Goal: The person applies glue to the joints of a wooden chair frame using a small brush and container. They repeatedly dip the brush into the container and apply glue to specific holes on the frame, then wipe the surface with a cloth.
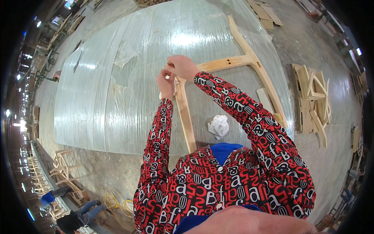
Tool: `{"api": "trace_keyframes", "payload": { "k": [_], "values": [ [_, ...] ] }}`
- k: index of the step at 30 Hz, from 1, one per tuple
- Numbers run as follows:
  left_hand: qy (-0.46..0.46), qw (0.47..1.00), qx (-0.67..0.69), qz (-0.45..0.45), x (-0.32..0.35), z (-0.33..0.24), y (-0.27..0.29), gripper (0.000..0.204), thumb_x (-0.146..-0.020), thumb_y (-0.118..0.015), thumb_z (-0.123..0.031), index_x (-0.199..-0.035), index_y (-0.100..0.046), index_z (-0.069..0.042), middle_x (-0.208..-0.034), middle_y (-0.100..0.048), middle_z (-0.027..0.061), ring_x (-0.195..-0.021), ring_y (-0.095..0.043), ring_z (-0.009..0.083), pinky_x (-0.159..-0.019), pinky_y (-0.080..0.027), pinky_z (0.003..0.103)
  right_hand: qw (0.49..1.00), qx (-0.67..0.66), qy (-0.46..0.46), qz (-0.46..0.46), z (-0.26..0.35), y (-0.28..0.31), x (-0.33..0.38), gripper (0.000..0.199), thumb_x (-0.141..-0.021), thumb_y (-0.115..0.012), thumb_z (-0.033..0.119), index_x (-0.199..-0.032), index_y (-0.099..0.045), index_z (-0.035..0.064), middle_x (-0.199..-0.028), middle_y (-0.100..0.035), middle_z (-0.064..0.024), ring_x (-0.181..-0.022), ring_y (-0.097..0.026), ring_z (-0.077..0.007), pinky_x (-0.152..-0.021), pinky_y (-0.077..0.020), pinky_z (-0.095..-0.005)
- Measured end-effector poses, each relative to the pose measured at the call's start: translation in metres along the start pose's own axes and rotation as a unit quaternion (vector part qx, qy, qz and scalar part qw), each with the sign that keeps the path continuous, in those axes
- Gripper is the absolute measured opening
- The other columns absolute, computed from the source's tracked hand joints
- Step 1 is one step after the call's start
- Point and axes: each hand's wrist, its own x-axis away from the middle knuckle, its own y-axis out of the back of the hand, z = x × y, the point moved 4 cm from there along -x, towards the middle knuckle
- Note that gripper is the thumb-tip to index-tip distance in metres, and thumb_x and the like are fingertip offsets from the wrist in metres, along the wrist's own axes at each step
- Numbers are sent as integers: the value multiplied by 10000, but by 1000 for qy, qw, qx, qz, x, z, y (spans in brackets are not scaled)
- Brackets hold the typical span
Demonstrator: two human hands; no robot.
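Note:
An H-shaped pale wooden chair frame (224,63) lies on a table wrapped in clear plastic film (117,101). My left hand (166,85) is closed at its left upright, around what looks like a white cloth (167,77); bits of white show between the fingers and beside the palm. Right above it, my right hand (182,66) is closed, its fingertips meeting the left hand's near the end of the crossbar. What the right fingers pinch, if anything, is hidden. Between the uprights, closer to me, sits a crumpled white cloth (219,126).
A pale flat block (265,100) lies by the right upright, with a small yellowish object (279,117) near its lower end. Wooden frame parts (313,91) are stacked on cardboard to the right. At lower left are a chair frame (64,167), a yellow hose (117,202) and two people.

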Motion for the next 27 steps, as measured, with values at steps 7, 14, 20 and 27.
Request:
{"api": "trace_keyframes", "payload": {
  "k": [7, 14, 20, 27],
  "values": [
    [14, 990, 130, 62, -1, 10, 4, 249, -827, -698, -145, -970, -558, 4, -881, -616, 81, -802, -591, 180, -720, -456, 303, 986, -164, 6, 25, -2, -2, -3, 224, -807, -614, 245, -846, -626, 24, -819, -623, -162, -801, -616, -313, -703, -485, -368],
    [-3, 999, 13, -30, 5, -3, 9, 228, -835, -693, -140, -972, -573, -2, -849, -605, 62, -793, -583, 164, -715, -454, 292, 999, -37, -1, -29, 12, -1, -2, 256, -804, -611, 280, -775, -582, 27, -761, -600, -143, -738, -597, -311, -646, -463, -405],
    [-33, 999, 19, -9, -4, -11, 10, 189, -835, -690, -143, -923, -612, 5, -834, -631, 62, -794, -580, 163, -703, -461, 304, 997, -78, 14, -26, 1, 1, -3, 245, -800, -618, 270, -773, -569, 32, -743, -598, -138, -718, -592, -309, -629, -456, -409],
    [46, 989, 83, 111, -6, 11, 14, 299, -877, -645, -247, -1069, -623, -19, -1002, -651, 116, -939, -599, 201, -836, -456, 330, 996, -81, 21, 11, -4, 0, -3, 198, -812, -593, 216, -803, -556, 22, -742, -601, -130, -724, -594, -306, -637, -468, -399]
  ]
}}
